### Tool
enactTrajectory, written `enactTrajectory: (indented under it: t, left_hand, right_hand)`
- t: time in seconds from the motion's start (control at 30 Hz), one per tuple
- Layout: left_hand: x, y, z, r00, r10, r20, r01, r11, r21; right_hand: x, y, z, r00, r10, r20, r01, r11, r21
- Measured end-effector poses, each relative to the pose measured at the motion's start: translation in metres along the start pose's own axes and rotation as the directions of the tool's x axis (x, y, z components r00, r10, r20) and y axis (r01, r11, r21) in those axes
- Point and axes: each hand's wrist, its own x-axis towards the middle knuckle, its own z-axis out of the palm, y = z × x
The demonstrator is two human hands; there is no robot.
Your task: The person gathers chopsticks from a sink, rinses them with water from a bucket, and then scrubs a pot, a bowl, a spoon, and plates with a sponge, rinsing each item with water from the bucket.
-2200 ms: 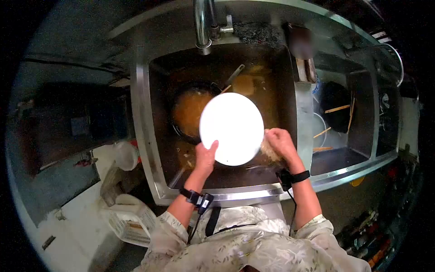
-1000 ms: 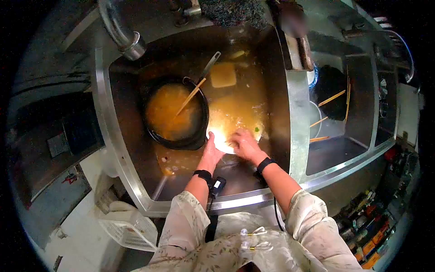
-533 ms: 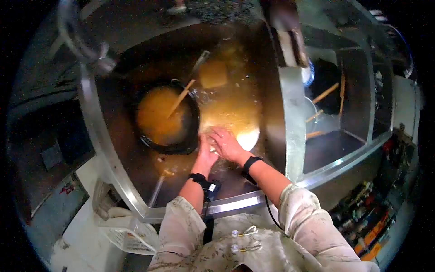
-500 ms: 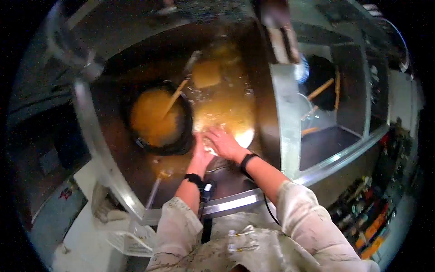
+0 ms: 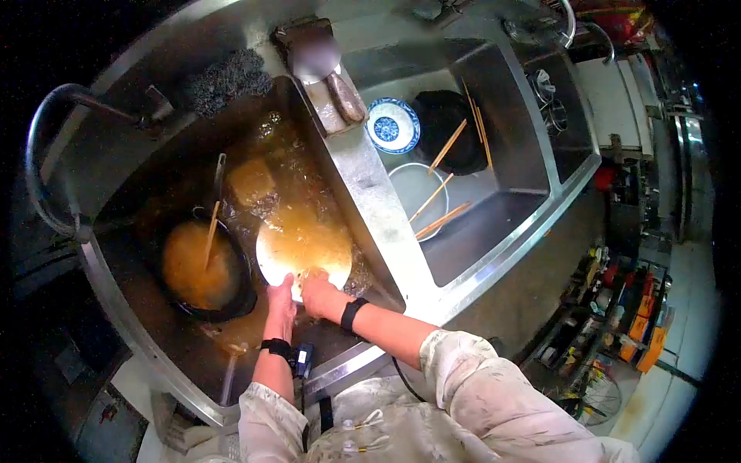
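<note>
A white plate [image 5: 267, 251] lies tilted in murky orange-brown water in the left sink basin. My left hand [image 5: 282, 299] grips the plate's near edge, its thumb up on the rim. Close beside it, my right hand [image 5: 316, 293] is on the plate's near side, its fingertips partly hidden in the water; what they hold, if anything, does not show. To the left of the plate sits a black pot [image 5: 248, 289] full of orange liquid, with a wooden stick [image 5: 211, 235] standing in it. A yellowish block [image 5: 252, 183] lies beyond the plate.
Across the metal divider [image 5: 374, 201], the right basin holds a blue-and-white bowl [image 5: 394, 125], a black pan [image 5: 448, 131], a clear round bowl [image 5: 421, 185] and several chopsticks. Dark scouring mesh [image 5: 228, 81] lies on the back ledge. A faucet [image 5: 50, 131] arches at the left.
The view has swung to the right, bringing more of the right basin into sight. More of the plate's white rim shows now, and both hands remain at its near edge.
</note>
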Motion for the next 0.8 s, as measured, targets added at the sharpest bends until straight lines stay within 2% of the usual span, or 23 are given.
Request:
enactTrajectory:
  t: [0.03, 0.07, 0.1, 0.13, 0.17, 0.23, 0.3, 0.37, 0.4, 0.43, 0.5, 0.53, 0.57, 0.63, 0.67, 0.7, 0.77, 0.8]
  left_hand:
    - [-0.012, 0.009, 0.003, 1.0, 0.007, -0.01, -0.007, 1.0, 0.008]
    - [-0.02, 0.014, 0.004, 0.993, 0.113, -0.041, -0.1, 0.968, 0.232]
    - [-0.033, 0.022, 0.007, 0.974, 0.221, -0.052, -0.175, 0.878, 0.445]
    - [-0.046, 0.029, 0.01, 0.961, 0.275, -0.032, -0.219, 0.826, 0.519]
    - [-0.068, 0.039, 0.017, 0.945, 0.327, -0.006, -0.275, 0.806, 0.524]
    - [-0.094, 0.046, 0.015, 0.887, 0.451, 0.099, -0.366, 0.556, 0.746]
    - [-0.126, 0.046, 0.015, 0.792, 0.572, 0.214, -0.51, 0.426, 0.747]
    - [-0.18, 0.074, 0.029, 0.622, 0.712, 0.326, -0.672, 0.272, 0.689]
    - [-0.204, 0.09, 0.037, 0.691, 0.659, 0.297, -0.611, 0.313, 0.728]
    - [-0.218, 0.103, 0.039, 0.681, 0.672, 0.291, -0.608, 0.298, 0.736]
    - [-0.239, 0.119, 0.032, 0.46, 0.802, 0.382, -0.707, 0.071, 0.703]
    - [-0.241, 0.125, 0.023, 0.463, 0.817, 0.344, -0.693, 0.092, 0.715]
    - [-0.241, 0.132, 0.014, 0.448, 0.83, 0.332, -0.681, 0.076, 0.728]
    - [-0.243, 0.147, -0.003, 0.583, 0.796, 0.162, -0.634, 0.322, 0.704]
    - [-0.248, 0.156, -0.009, 0.617, 0.772, 0.152, -0.676, 0.422, 0.604]
    - [-0.251, 0.16, -0.014, 0.713, 0.7, 0.048, -0.595, 0.567, 0.57]
    - [-0.253, 0.161, -0.022, 0.806, 0.591, -0.035, -0.555, 0.775, 0.303]
    - [-0.252, 0.159, -0.028, 0.803, 0.595, -0.047, -0.558, 0.776, 0.295]
  right_hand:
    - [-0.02, -0.008, -0.012, 0.99, -0.011, -0.141, 0.025, 0.995, 0.1]
    - [-0.025, -0.003, -0.02, 0.997, -0.002, -0.08, 0.018, 0.979, 0.201]
    - [-0.025, 0.005, -0.027, 1.0, -0.003, -0.016, 0.007, 0.955, 0.298]
    - [-0.024, 0.014, -0.025, 1.0, -0.015, -0.018, 0.02, 0.953, 0.304]
    - [-0.004, 0.023, 0.023, 0.965, 0.053, -0.257, 0.012, 0.969, 0.245]
    - [-0.009, 0.048, 0.033, 0.957, 0.054, -0.285, 0.0, 0.983, 0.185]
    - [-0.002, 0.065, 0.045, 0.938, 0.07, -0.34, -0.035, 0.994, 0.108]
    - [0.041, 0.077, 0.091, 0.859, 0.105, -0.501, -0.134, 0.991, -0.022]
    - [-0.046, 0.065, -0.013, 0.979, 0.005, -0.203, 0.05, 0.963, 0.264]
    - [-0.034, 0.064, -0.018, 0.966, 0.255, 0.033, -0.254, 0.926, 0.279]
    - [-0.026, 0.063, -0.02, 0.974, 0.191, -0.121, -0.159, 0.96, 0.23]
    - [-0.039, 0.063, -0.022, 0.976, 0.024, -0.216, 0.003, 0.992, 0.127]
    - [-0.044, 0.058, -0.032, 0.972, 0.079, -0.221, -0.041, 0.985, 0.17]
    - [-0.087, 0.044, -0.081, 0.988, -0.001, -0.157, 0.017, 0.994, 0.104]
    - [-0.103, 0.039, -0.097, 0.989, 0.024, -0.149, -0.005, 0.992, 0.127]
    - [-0.111, 0.038, -0.105, 0.989, 0.053, -0.141, -0.032, 0.988, 0.148]
    - [-0.101, 0.058, -0.084, 0.937, 0.014, -0.35, 0.08, 0.964, 0.252]
    - [-0.104, 0.062, -0.089, 0.923, -0.001, -0.386, 0.174, 0.893, 0.416]
